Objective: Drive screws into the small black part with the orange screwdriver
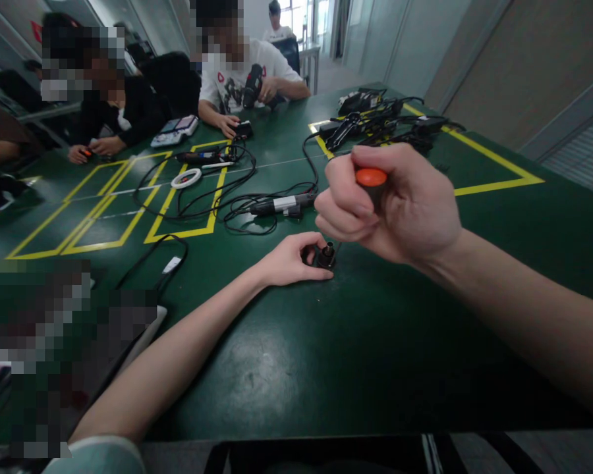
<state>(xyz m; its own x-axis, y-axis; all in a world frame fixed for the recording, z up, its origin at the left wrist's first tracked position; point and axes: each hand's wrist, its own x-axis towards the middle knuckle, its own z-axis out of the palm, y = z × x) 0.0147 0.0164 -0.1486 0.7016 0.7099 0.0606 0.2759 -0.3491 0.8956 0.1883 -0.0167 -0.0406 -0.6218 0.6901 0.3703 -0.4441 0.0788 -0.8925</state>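
My left hand rests on the green table and pinches a small black round part between thumb and fingers. My right hand hovers just above it, fist closed around a screwdriver with an orange cap. The thin shaft points down toward the black part; its tip is hard to make out.
Behind my hands lie tangled black cables, a black-and-silver tool and a white ring among yellow tape lines. More black devices and cables sit far right. Other people work at the far left edge.
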